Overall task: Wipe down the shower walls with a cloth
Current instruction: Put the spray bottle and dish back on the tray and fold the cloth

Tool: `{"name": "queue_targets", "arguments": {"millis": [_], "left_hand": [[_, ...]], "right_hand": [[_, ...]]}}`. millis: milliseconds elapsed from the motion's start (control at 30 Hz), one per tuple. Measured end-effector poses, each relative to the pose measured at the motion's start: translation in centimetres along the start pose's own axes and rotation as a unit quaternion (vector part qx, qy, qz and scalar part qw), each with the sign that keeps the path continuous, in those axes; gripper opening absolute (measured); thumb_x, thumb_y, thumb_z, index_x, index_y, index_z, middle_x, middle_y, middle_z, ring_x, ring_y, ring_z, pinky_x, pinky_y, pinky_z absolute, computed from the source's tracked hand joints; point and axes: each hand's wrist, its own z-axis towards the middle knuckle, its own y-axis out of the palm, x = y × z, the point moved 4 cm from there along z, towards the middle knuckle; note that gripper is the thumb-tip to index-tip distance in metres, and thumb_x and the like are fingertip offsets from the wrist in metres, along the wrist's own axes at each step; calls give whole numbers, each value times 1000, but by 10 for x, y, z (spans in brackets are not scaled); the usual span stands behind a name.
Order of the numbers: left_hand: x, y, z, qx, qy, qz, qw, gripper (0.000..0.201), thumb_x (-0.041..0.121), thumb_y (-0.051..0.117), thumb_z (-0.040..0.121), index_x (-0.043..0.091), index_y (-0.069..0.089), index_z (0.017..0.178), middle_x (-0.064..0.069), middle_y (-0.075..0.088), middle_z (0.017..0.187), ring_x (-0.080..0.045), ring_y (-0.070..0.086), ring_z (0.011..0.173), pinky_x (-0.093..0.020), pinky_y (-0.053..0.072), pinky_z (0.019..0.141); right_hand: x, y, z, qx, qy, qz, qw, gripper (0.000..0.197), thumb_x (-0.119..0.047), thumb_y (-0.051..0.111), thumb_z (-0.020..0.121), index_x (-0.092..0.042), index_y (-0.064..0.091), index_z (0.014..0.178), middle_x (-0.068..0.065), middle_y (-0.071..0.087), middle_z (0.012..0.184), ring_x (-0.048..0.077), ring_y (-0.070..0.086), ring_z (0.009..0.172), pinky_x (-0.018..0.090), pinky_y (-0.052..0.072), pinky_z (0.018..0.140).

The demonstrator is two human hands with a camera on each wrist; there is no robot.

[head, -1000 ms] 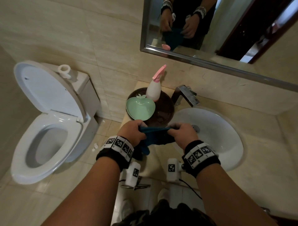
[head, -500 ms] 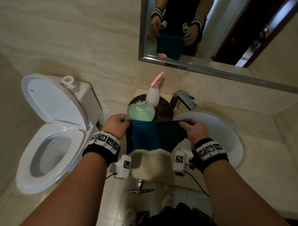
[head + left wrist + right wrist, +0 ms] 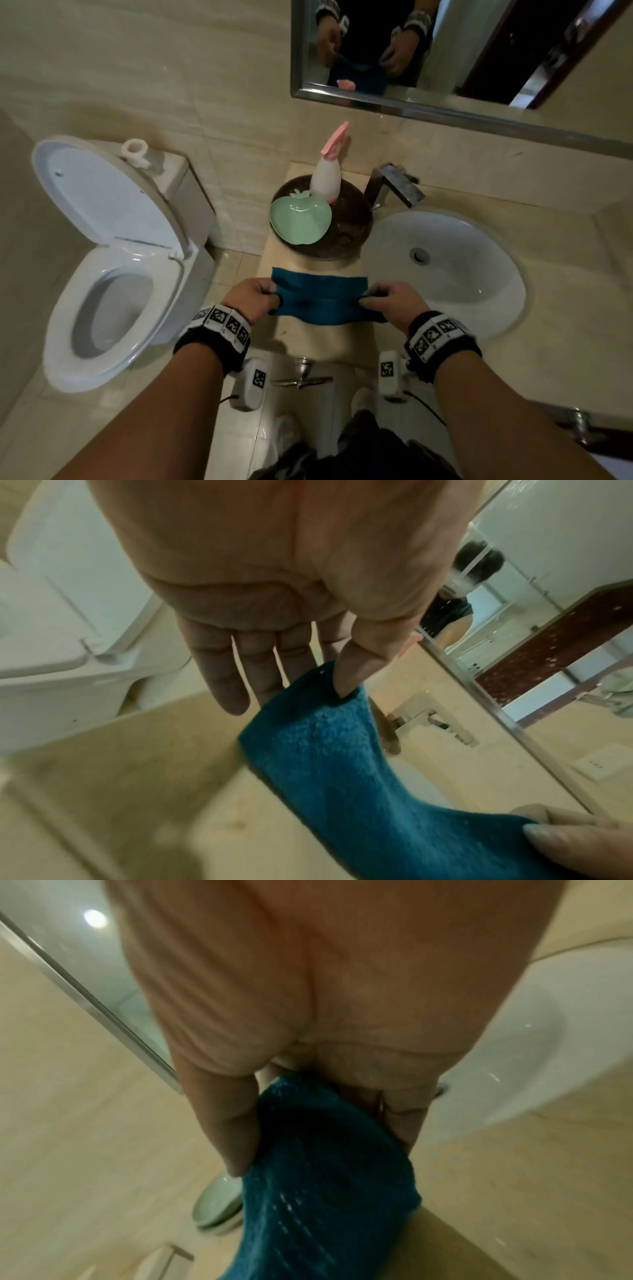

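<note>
A dark teal cloth (image 3: 322,298) is stretched between my two hands above the beige counter (image 3: 308,339), folded over along its length. My left hand (image 3: 255,298) pinches its left end; in the left wrist view the thumb presses the cloth (image 3: 342,764) against the index finger while the other fingers (image 3: 232,680) stay straight. My right hand (image 3: 390,303) pinches the right end, with the thumb and fingers curled round the cloth (image 3: 322,1177) in the right wrist view. No shower wall is in view.
A white toilet (image 3: 113,274) with its lid raised stands to the left. On the counter a dark tray (image 3: 349,233) holds a green apple-shaped dish (image 3: 299,217) and a pink-topped spray bottle (image 3: 327,171). A white sink (image 3: 445,270), faucet (image 3: 394,185) and mirror (image 3: 445,51) lie to the right.
The cloth went from bunched between my hands, to spread out hanging, to folded over and held lower above the counter. Both hands have kept their hold.
</note>
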Motion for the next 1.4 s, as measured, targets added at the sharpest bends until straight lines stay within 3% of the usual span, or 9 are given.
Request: {"name": "queue_targets", "arguments": {"millis": [100,200,367,567,733,967,1133,1300,1400], "left_hand": [[-28,17,4,-35,-46,-19,998,12,14,77,84,7,74,94,-12,74,89,-31,68,86,-44,58,89],[-42,19,11,-21,-61,-48,997,22,26,81,77,9,71,87,-5,73,83,-26,67,82,-45,58,87],[-38,14,23,39,-67,-88,993,15,14,73,96,18,70,82,-5,73,82,-29,70,83,-41,60,84],[-28,8,49,75,-87,-85,990,13,21,74,96,19,70,84,-5,72,80,-31,72,82,-52,63,84],[-22,8,62,86,-98,-54,990,17,28,70,98,12,73,96,-8,74,89,-30,71,88,-44,62,84],[-29,8,72,114,-118,-39,986,13,32,68,99,23,72,90,-1,71,88,-26,69,89,-38,59,87],[-38,2,67,121,-144,-53,981,9,33,69,94,25,71,91,-4,75,87,-26,74,81,-45,64,82],[-54,4,65,114,-157,-79,978,19,42,66,75,27,73,86,-4,78,84,-29,76,80,-48,65,81],[-51,5,54,111,-157,-83,978,14,36,65,83,26,73,87,-4,78,84,-29,76,80,-47,65,82]], "right_hand": [[26,13,5,-6,39,-22,999,10,-18,77,91,-16,71,82,3,70,79,19,66,76,24,52,62],[33,11,12,20,42,-33,998,8,-19,75,93,-19,71,85,2,69,82,17,65,77,22,50,58],[32,3,34,67,35,-29,997,10,-21,74,92,-27,71,85,4,72,88,25,69,86,39,60,80],[24,-3,64,101,28,-23,994,3,-20,72,93,-22,74,94,7,74,92,28,70,89,42,60,86],[25,0,85,107,49,-31,993,5,-20,72,92,-21,71,97,9,73,98,29,69,95,44,59,91],[37,5,92,124,94,-20,988,41,-19,71,92,-16,62,132,10,66,124,29,64,113,39,52,100],[44,5,90,120,148,-84,978,67,-33,73,88,-13,49,147,14,61,139,35,58,125,45,47,108],[43,11,83,94,151,-198,964,47,-45,70,88,-18,69,127,12,70,124,36,62,115,42,50,102],[45,12,79,116,148,-184,965,40,-39,71,87,-25,71,125,8,73,119,35,64,112,42,53,100]]}}
